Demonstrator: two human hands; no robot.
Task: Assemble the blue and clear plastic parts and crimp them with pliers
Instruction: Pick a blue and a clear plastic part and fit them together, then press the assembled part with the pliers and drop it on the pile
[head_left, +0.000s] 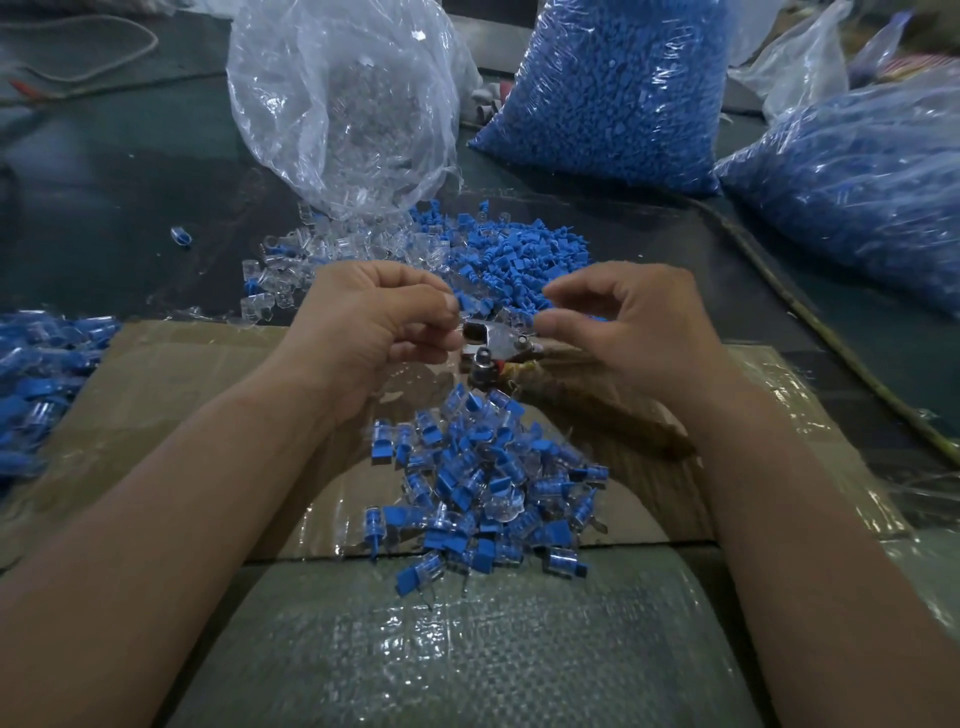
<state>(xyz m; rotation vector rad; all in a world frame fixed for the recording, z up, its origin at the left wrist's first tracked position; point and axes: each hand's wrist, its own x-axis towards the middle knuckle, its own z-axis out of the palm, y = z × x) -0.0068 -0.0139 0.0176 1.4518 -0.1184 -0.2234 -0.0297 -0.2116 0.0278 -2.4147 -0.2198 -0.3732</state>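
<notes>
i am seeing the left hand (374, 332) curling its fingers in tight, the tips bunching against the thumb. the right hand (639, 322) is curling more loosely, thumb and forefinger nearly meeting. the two are facing each other, close but apart, over the far edge of the cardboard sheet (171, 395). i cannot tell whether either is pinching a part, as anything at the fingertips is blurring into the clutter behind. the pliers (493, 345) are lying between them, the head partly hiding behind the left fingers and the wrapped handle running under the right wrist. the joined pieces (483, 488) are piling toward the sheet's near edge. loose blue parts (519, 254) and clear parts (291, 265) are lying just past its far edge.
</notes>
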